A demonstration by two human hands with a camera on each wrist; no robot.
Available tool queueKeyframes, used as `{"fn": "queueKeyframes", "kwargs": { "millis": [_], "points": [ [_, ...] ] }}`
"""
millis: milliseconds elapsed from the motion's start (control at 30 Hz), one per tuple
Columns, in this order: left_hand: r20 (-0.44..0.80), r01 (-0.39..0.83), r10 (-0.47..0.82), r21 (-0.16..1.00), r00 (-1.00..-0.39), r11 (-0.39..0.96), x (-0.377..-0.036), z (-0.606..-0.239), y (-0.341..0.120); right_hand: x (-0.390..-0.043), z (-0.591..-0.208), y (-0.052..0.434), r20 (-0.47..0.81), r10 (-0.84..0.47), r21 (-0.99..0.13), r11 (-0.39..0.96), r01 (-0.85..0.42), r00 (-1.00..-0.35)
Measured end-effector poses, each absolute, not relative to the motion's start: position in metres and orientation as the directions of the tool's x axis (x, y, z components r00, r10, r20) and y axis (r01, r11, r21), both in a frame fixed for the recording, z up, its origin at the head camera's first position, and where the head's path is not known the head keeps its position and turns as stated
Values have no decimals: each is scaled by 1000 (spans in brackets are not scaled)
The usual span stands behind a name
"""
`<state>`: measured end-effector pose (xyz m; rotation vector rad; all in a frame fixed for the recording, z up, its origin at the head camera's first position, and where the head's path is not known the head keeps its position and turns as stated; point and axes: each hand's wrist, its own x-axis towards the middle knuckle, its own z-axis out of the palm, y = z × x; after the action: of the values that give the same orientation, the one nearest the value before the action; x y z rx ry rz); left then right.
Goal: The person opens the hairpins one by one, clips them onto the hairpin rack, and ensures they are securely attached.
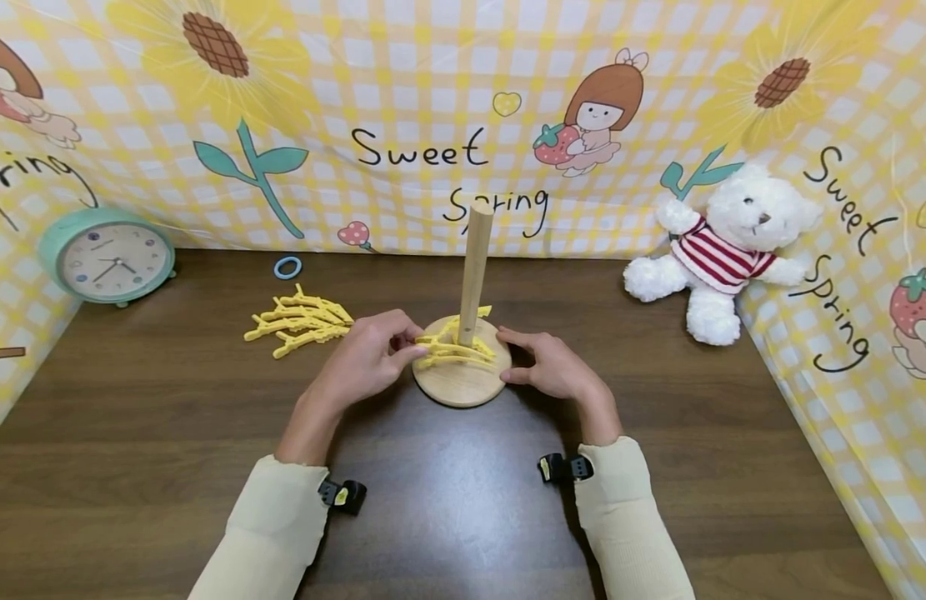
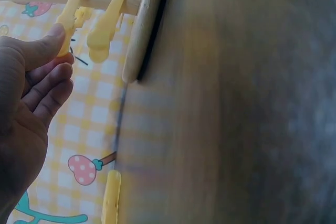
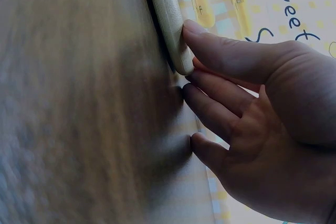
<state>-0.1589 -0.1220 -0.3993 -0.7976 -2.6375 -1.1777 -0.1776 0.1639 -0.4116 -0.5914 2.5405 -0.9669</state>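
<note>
a: dark brown wooden table [image 1: 170,467] fills the view, fenced by a yellow checked backdrop [image 1: 402,100] printed with sunflowers and the words "sweet spring". what sits in the middle?

b: a wooden stand [image 1: 463,379], round base with an upright dowel [image 1: 475,271] rising from it. several yellow clips [image 1: 455,348] lie on the base around the foot of the dowel

a: and the left hand [image 1: 368,358]?

b: it pinches one end of a yellow clip between thumb and fingertips, right at the left edge of the base. in the left wrist view the thumb and forefinger [image 2: 50,51] press on the clip's tip while the other fingers curl loosely below

a: the right hand [image 1: 548,367]?

b: it holds nothing. its fingers are fairly straight, and the fingertips [image 3: 197,30] touch the rim of the base from the right side; the lower fingers rest on the table beside it

a: anything else around?

b: a loose pile of yellow clips [image 1: 301,321] lies on the table left of the stand, near the left hand. behind the pile a small blue ring [image 1: 287,267] lies by the backdrop. a mint green alarm clock [image 1: 106,258] stands at far left, and a white teddy bear [image 1: 721,250] in a red striped shirt leans in the right corner, well apart from the stand
</note>
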Motion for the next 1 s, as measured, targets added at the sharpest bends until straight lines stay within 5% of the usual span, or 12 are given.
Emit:
{"fn": "queueKeyframes", "kwargs": {
  "millis": [1000],
  "points": [
    [294, 510, 429, 632, -854, 584, -159, -397, -115, -177, -412, 163, -191, -486, -676, 695, -244, -853]
  ]
}}
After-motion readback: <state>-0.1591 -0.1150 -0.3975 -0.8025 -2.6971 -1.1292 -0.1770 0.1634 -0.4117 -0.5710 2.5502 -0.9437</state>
